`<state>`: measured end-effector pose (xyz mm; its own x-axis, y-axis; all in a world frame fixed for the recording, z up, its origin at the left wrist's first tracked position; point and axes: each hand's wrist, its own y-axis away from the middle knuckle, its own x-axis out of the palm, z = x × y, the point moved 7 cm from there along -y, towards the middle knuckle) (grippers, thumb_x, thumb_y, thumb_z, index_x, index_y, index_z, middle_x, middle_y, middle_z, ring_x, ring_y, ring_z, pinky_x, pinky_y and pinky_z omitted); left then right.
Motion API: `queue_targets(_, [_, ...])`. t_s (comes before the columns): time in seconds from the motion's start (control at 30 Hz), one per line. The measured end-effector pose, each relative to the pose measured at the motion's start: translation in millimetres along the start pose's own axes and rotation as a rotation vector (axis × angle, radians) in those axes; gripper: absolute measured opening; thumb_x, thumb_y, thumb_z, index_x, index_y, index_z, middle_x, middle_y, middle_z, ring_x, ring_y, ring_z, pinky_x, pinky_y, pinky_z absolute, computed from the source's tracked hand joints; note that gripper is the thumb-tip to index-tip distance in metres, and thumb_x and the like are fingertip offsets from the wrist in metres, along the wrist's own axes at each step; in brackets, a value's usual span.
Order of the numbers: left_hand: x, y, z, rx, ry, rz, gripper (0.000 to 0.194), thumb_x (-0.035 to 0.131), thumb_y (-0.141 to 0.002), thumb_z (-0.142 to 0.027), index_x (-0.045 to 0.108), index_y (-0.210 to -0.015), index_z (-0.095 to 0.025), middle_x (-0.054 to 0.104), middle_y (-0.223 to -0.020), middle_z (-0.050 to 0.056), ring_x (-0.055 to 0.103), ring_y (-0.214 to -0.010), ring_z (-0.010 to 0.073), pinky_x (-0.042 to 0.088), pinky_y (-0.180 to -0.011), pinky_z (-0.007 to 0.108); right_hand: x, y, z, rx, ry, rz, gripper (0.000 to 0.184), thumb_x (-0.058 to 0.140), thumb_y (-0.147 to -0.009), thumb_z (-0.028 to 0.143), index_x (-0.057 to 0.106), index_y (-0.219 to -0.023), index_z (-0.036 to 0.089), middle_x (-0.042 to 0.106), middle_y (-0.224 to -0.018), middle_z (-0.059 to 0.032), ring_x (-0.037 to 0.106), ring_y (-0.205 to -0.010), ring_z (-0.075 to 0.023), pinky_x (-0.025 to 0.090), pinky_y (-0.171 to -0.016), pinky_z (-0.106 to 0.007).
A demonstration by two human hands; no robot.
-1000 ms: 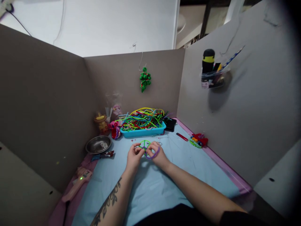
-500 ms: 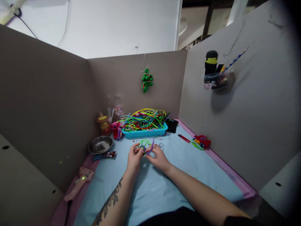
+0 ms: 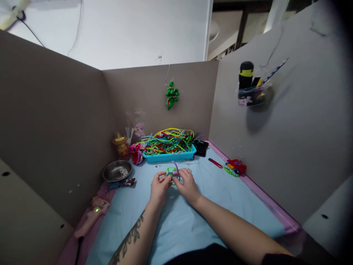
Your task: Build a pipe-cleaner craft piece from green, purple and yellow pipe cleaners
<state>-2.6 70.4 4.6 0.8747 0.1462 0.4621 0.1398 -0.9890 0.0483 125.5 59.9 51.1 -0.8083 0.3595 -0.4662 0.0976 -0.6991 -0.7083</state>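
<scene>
Over the middle of the blue-covered table, my two hands meet around a small round frame of bright green pipe cleaners (image 3: 170,170). A purple pipe cleaner (image 3: 175,167) winds about its centre, and its loose end arcs upward near my right fingers. My left hand (image 3: 160,186) pinches the frame's left side between thumb and fingers. With thumb and fingertips, my right hand (image 3: 188,185) grips the purple pipe cleaner close to the centre. Fingers cover part of the frame. A pair of scissors (image 3: 189,170) lies just behind my right hand, mostly hidden by it.
Behind my hands stands a blue tray (image 3: 168,158) heaped with colourful pipe cleaners. To the left are a metal bowl (image 3: 117,171), a wrapped snack (image 3: 122,183) and a pink glue gun (image 3: 92,217). A red cutter (image 3: 215,163) and colourful pipe-cleaner pieces (image 3: 235,167) lie right. Grey panels enclose the table.
The purple pipe cleaner's loose end has swung from low on the right to standing upward. My right hand let the scissors show more, then moved back in toward the centre. My left hand keeps its pinch.
</scene>
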Motion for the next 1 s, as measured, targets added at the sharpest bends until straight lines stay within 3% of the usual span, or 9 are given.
queue_targets(0.2, [3.4,-2,1,0.072,-0.078,0.072,0.047,0.078,-0.056,-0.025,0.049,-0.092,-0.017,0.060,-0.061,-0.005,0.057,-0.057,0.0090,0.045,-0.063,0.023,0,-2,-4,0.020,-0.038,-0.009,0.011,0.048,-0.084,0.020,0.056,-0.077,0.019,0.057,-0.077,-0.0046,0.049,-0.080,-0.0203,0.038,-0.075,-0.033])
queue_targets(0.33, [3.3,-4,-2,0.179,-0.193,0.108,0.046,0.075,-0.059,-0.024,0.050,-0.097,-0.017,0.063,-0.073,0.000,0.059,-0.067,0.0113,0.043,-0.064,0.022,4,-2,-13,0.107,-0.157,0.026,0.007,0.052,-0.082,0.021,0.058,-0.077,0.019,0.059,-0.076,-0.0034,0.051,-0.078,-0.0194,0.039,-0.073,-0.032])
queue_targets(0.43, [0.5,-6,-5,0.238,-0.277,0.101,0.040,0.073,-0.062,-0.025,0.051,-0.095,-0.017,0.062,-0.068,-0.002,0.058,-0.065,0.0112,0.043,-0.063,0.022,6,-3,-17,0.105,-0.204,0.057,0.006,0.055,-0.079,0.018,0.060,-0.083,0.020,0.061,-0.081,-0.0031,0.052,-0.083,-0.0197,0.039,-0.076,-0.032])
queue_targets(0.77, [1.0,-6,-6,0.169,-0.230,0.107,0.043,0.071,-0.063,-0.031,0.045,-0.095,-0.018,0.058,-0.060,-0.005,0.055,-0.055,0.0096,0.042,-0.059,0.023,2,-4,-10,-0.018,-0.083,0.073,0.013,0.051,-0.082,0.016,0.059,-0.072,0.020,0.058,-0.072,-0.0029,0.048,-0.079,-0.0195,0.036,-0.072,-0.031])
queue_targets(1.0, [-1.3,-5,-7,0.200,-0.259,0.084,0.038,0.069,-0.066,-0.029,0.045,-0.093,-0.019,0.055,-0.057,-0.007,0.050,-0.052,0.0076,0.036,-0.055,0.019,5,-1,-2,-0.081,-0.017,0.107,0.015,0.051,-0.082,0.015,0.059,-0.071,0.020,0.057,-0.071,-0.0030,0.046,-0.079,-0.0192,0.035,-0.073,-0.031])
